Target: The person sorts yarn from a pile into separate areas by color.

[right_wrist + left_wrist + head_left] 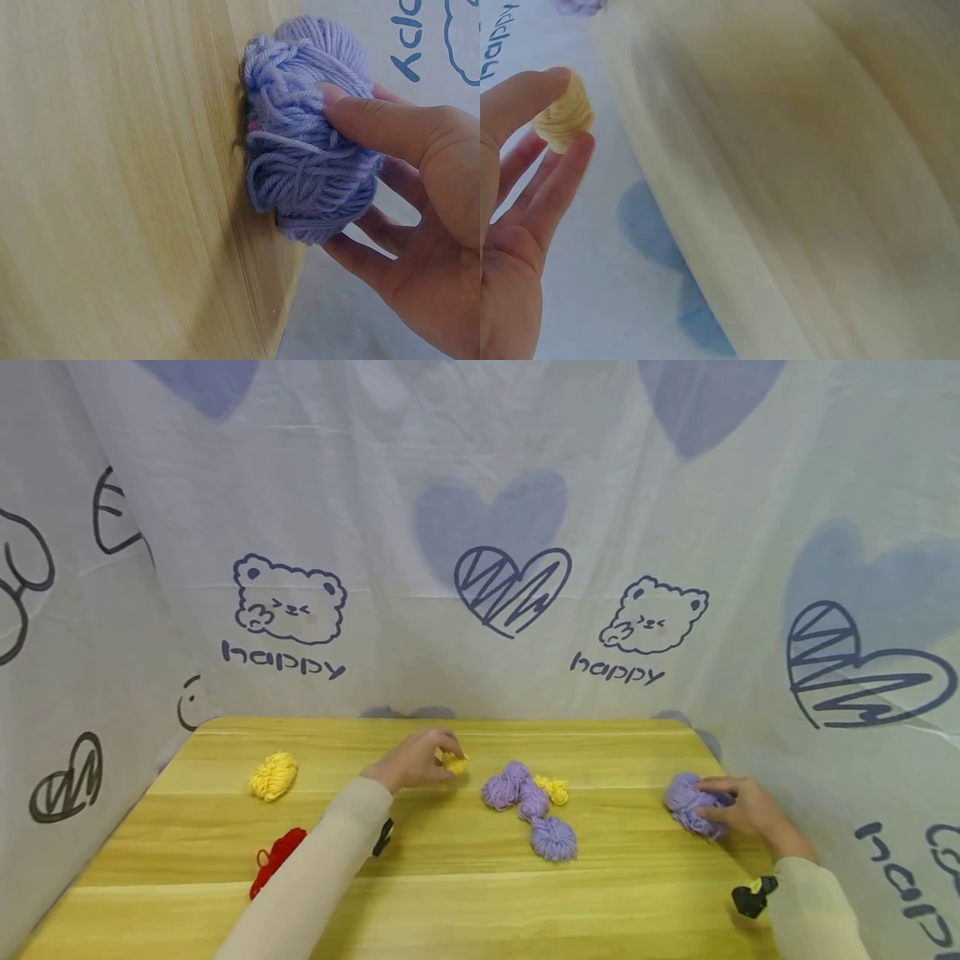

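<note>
My left hand (420, 759) pinches a small yellow yarn ball (564, 112) between thumb and fingertips, over the back middle of the table. At the right side, my right hand (753, 814) grips a large purple yarn ball (311, 142), thumb on top and fingers behind it. That ball is close to the table's right edge. Between the hands lies a group of several smaller purple yarn balls (553, 839), with a small yellow yarn ball (553, 790) right beside them.
A bigger yellow yarn ball (273, 777) lies at the back left of the wooden table (465, 902). Nearer, a red yarn ball (276, 860) is partly hidden behind my left sleeve. A printed white cloth (397, 635) hangs along the back and both sides.
</note>
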`<state>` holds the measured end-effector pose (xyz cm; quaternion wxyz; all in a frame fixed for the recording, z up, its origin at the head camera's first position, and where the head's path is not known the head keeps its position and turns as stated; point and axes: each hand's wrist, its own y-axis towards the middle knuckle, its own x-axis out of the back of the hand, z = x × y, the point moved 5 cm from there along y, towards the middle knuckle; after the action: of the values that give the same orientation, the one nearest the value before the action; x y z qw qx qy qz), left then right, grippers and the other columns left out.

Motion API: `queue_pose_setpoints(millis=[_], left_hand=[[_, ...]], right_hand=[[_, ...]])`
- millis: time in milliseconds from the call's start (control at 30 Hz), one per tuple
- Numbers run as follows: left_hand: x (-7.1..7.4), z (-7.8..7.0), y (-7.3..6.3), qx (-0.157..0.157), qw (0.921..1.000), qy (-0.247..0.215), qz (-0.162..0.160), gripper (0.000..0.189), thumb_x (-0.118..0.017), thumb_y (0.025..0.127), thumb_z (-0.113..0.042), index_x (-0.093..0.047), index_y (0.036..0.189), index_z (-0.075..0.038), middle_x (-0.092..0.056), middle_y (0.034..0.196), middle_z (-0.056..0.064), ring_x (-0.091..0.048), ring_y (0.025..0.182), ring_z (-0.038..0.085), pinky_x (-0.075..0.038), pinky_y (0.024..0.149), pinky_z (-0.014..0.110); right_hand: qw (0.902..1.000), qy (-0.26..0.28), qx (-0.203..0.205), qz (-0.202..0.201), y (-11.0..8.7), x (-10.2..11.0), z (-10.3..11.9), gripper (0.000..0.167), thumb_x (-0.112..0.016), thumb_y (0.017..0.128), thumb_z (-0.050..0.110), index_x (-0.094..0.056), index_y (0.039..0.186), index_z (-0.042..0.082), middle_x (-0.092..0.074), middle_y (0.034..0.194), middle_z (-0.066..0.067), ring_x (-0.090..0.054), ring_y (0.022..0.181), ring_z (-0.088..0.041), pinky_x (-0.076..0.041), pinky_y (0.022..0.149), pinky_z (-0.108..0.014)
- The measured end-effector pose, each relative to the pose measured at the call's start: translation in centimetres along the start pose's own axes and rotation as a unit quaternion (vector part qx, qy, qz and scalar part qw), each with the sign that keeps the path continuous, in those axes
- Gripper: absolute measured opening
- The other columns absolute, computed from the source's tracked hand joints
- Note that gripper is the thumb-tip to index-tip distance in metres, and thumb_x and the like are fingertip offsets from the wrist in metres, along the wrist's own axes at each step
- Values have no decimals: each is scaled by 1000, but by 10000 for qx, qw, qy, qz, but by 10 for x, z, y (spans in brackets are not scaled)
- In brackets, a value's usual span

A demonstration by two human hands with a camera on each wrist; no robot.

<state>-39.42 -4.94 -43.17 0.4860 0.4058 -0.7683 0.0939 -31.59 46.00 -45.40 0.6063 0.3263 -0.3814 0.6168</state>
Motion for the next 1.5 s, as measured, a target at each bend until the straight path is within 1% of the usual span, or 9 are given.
queue_pose_setpoints(millis=[100, 200, 333, 600, 833, 1033, 1300, 1500], left_hand=[[9, 3, -6, -10, 10000, -31, -22, 24, -81, 83, 1, -79, 106, -5, -73, 112, 9, -69, 103, 25, -64, 88, 38], [17, 8, -12, 115, 9999, -77, -48, 24, -81, 83, 1, -79, 106, -5, -72, 114, 9, -68, 108, 27, -62, 93, 43], [29, 14, -20, 244, 9994, -233, -115, 24, -80, 84, 1, -79, 107, -4, -72, 115, 10, -67, 110, 29, -61, 96, 47], [49, 30, -38, 266, 9988, -235, -328, 23, -83, 83, -2, -80, 105, -7, -73, 115, 9, -68, 107, 27, -62, 94, 45], [67, 39, -55, 526, 9976, -352, -290, 22, -83, 84, -4, -80, 105, -7, -73, 114, 9, -68, 106, 27, -62, 94, 46], [81, 48, -68, 677, 9966, -341, -326, 21, -83, 83, -3, -80, 104, -7, -73, 111, 9, -68, 102, 25, -62, 94, 49], [93, 61, -84, 897, 9955, -90, -290, 20, -84, 83, -5, -80, 103, -7, -74, 111, 10, -68, 101, 25, -62, 94, 49], [101, 69, -97, 936, 9952, -37, -297, 19, -83, 83, -3, -80, 102, -5, -74, 111, 14, -69, 100, 28, -62, 91, 51]], right_hand=[[10000, -2, -1, -3, 0, 1, -1, 50, -80, 89, 14, -65, 134, -1, -42, 151, -38, -35, 140, -62, -31, 113, -75], [10000, -47, 23, -30, 1, 2, -2, 50, -80, 89, 14, -65, 134, -1, -43, 150, -38, -36, 139, -62, -32, 113, -75], [9999, -109, 31, -62, 1, 1, -4, 49, -81, 88, 13, -66, 133, 0, -45, 150, -38, -37, 139, -62, -33, 112, -75], [10000, -70, 53, -24, 0, 3, -3, 51, -82, 88, 16, -66, 133, -1, -45, 149, -38, -38, 138, -62, -33, 112, -75], [9999, -124, 70, -40, 1, 4, -2, 50, -81, 88, 16, -66, 133, -1, -45, 148, -39, -38, 138, -63, -33, 112, -75], [10000, -82, 3, 22, 1, 3, -3, 51, -81, 89, 17, -65, 135, 0, -44, 150, -39, -36, 139, -63, -32, 113, -75], [10000, -58, -3, -27, 0, 4, -1, 51, -82, 88, 15, -66, 133, 0, -44, 150, -38, -36, 139, -62, -32, 113, -75], [9999, -112, 64, -41, 0, 3, 1, 50, -82, 87, 16, -67, 132, 0, -46, 148, -38, -38, 138, -62, -33, 112, -75]])
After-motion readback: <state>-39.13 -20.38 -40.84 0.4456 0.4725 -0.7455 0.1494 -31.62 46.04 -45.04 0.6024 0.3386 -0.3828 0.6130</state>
